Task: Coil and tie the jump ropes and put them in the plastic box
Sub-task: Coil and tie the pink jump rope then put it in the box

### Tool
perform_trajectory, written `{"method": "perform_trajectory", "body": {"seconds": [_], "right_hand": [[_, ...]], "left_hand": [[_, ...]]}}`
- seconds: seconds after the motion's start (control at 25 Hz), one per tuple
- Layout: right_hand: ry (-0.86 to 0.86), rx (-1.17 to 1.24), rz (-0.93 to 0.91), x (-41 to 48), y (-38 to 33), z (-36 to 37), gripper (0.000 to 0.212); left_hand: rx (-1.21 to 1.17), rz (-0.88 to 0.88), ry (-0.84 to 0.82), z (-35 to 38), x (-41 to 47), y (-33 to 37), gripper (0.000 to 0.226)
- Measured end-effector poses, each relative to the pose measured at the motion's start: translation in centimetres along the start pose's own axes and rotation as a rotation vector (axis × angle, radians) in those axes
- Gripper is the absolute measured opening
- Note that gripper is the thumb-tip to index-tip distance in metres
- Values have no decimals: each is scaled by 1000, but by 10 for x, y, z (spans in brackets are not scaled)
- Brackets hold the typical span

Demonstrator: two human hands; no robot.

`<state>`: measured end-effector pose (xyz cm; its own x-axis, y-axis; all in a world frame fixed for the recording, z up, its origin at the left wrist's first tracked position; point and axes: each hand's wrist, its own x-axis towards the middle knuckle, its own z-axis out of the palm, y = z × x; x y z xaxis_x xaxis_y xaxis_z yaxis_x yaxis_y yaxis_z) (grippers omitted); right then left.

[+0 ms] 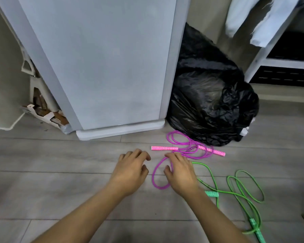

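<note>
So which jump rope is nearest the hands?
The pink rope. One of its loops lies right under the fingers of the right hand. The green rope lies further right, beside the forearm, not under the fingers.

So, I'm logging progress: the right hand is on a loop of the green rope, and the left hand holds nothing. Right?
Not quite: the head view shows the right hand on a loop of the pink rope, not the green rope beside it. The left hand does hold nothing.
</note>
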<state>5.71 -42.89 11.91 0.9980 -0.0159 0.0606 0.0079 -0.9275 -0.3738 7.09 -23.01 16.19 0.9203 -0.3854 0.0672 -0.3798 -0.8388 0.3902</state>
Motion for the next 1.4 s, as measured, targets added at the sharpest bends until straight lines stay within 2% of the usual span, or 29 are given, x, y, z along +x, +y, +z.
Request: {"method": "perform_trajectory", "body": {"seconds": [0.32,0.52,0.64,0.76,0.92,1.08,1.24,1.32,1.4], "right_hand": [[-77,-8,102,85,55,105,43],[-138,-164,237,147,98,149,50],[-242,-277,277,170,124,168,56],[-391,-269,363,180,139,183,63],[-299,-267,241,162,119,213,53],[-183,65,207,106,72,254,44],[-273,202,-27,68,3,265,30],[-345,292,-89,62,-21,250,39],[-214,204,-68,70,-11,234,43]], "left_hand": [[-14,-8,-37,81,64,-55,30],[-18,-44,-113,115,78,-87,28],[-19,-54,-144,126,82,-100,28],[-20,-53,-165,133,88,-107,28],[-7,-85,-180,140,78,-120,30],[13,-132,-305,157,46,-124,38],[120,-255,-393,173,12,-138,56],[142,-352,-436,181,-5,-145,72],[190,-425,-455,188,-14,-148,77]]}}
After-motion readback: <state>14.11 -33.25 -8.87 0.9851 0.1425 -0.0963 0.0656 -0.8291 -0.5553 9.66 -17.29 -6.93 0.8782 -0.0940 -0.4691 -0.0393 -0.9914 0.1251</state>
